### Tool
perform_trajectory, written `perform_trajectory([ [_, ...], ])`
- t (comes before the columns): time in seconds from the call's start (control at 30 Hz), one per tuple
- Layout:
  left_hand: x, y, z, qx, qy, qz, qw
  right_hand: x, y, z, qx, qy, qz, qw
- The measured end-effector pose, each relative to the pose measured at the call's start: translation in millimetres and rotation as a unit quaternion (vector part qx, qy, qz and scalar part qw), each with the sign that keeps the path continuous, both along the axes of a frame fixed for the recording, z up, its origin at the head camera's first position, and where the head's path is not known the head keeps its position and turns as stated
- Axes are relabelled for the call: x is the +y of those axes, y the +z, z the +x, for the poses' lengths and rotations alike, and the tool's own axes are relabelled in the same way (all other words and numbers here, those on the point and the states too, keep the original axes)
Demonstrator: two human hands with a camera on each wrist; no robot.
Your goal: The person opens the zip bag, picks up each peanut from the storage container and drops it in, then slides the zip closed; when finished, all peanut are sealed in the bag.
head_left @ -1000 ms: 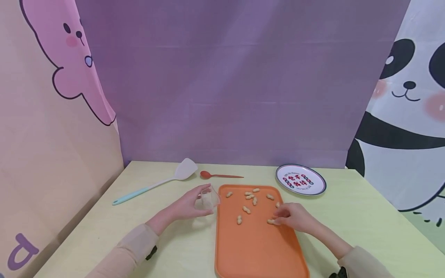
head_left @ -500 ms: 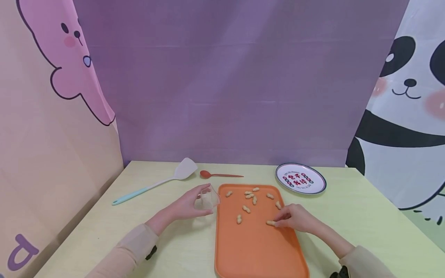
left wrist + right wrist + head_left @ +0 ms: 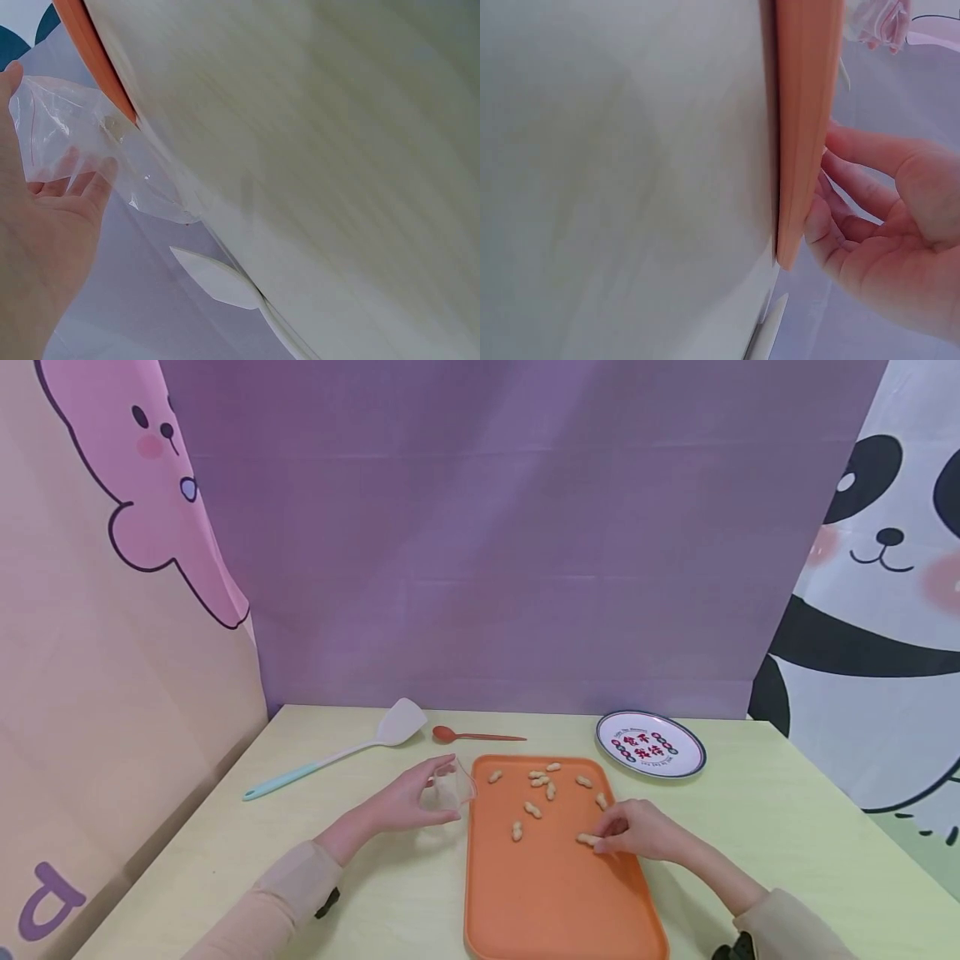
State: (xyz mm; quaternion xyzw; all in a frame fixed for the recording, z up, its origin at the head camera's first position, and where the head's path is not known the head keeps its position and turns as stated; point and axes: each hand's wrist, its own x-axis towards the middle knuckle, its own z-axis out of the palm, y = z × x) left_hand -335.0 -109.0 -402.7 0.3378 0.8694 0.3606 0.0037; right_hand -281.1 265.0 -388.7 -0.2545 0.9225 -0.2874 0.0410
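In the head view my left hand [image 3: 408, 797] holds a clear plastic bag [image 3: 454, 787] beside the left edge of an orange tray [image 3: 555, 893]. The left wrist view has the fingers showing through the crinkled bag [image 3: 64, 124], with a small brownish spot seen in it. My right hand [image 3: 637, 829] is low over the tray's right side, thumb and fingertips pinching one end of an unshelled peanut [image 3: 586, 839]. Several more peanuts lie scattered on the tray, among them one peanut [image 3: 602, 801] just behind that hand. The right wrist view hides the pinched peanut behind the tray wall [image 3: 806, 127].
Behind the left hand lies a white spatula [image 3: 401, 722] with a light blue handle. A red spoon [image 3: 480, 737] lies beyond the tray. Farther right is a white plate [image 3: 651, 745] with a blue rim and red print. A purple curtain [image 3: 510, 543] borders the table's back edge.
The right fingertips have shifted slightly and closed at the peanut, uncovering another peanut behind them. The left hand stays put with the bag.
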Motion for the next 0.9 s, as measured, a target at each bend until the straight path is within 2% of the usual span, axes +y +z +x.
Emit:
perform_trajectory([
  [0.23,-0.4,-0.3,-0.1,-0.001,0.000,0.000,1.0000,-1.6,8.7,1.3,0.011,0.005,-0.006,0.9999],
  [0.47,-0.3,-0.4,0.5,-0.002,0.000,0.000,1.0000,-9.8,16.4,-4.9,0.031,-0.020,-0.004,0.9993],
  [0.9,-0.2,1.4,1.5,-0.003,0.000,0.002,1.0000,-47.0,40.8,-14.2,0.066,-0.028,-0.014,0.9973],
])
